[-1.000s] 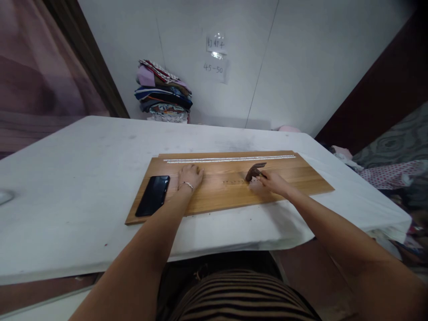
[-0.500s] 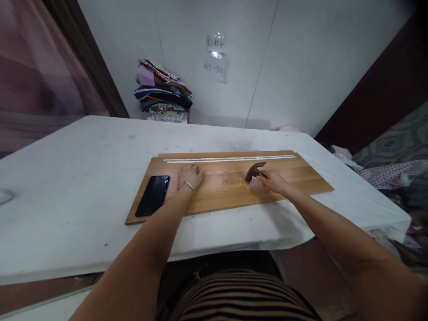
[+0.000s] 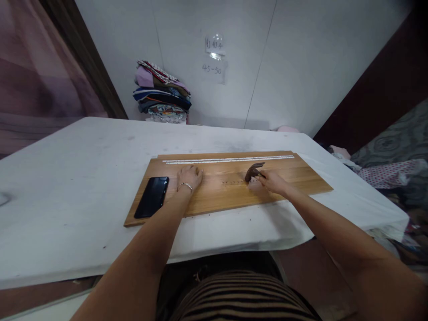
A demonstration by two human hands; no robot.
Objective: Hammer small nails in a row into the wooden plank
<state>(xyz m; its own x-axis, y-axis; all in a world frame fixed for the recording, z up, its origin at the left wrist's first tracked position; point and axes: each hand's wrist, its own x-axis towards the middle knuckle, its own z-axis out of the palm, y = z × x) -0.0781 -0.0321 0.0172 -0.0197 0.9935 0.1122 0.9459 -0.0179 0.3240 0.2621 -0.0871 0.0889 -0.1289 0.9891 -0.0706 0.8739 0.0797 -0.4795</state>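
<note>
My right hand (image 3: 272, 182) is closed around the handle of a dark claw hammer (image 3: 253, 172). The hammer's head is low over a wooden board (image 3: 210, 196), at the right part of a short row of small nails (image 3: 232, 182). Whether the head touches a nail I cannot make out. My left hand (image 3: 190, 177), a bracelet at its wrist, rests palm down on the board left of the nails, with nothing seen in it. A black phone (image 3: 151, 197) lies on the board's left end, beside my left forearm.
Two white marked strips (image 3: 230, 159) run along the board's far edge. Under the board is a table with a white cloth (image 3: 83, 191). Folded clothes (image 3: 162, 92) are stacked at the back, by the wall with handwritten papers (image 3: 214, 67). Small dark bits lie near the front edge.
</note>
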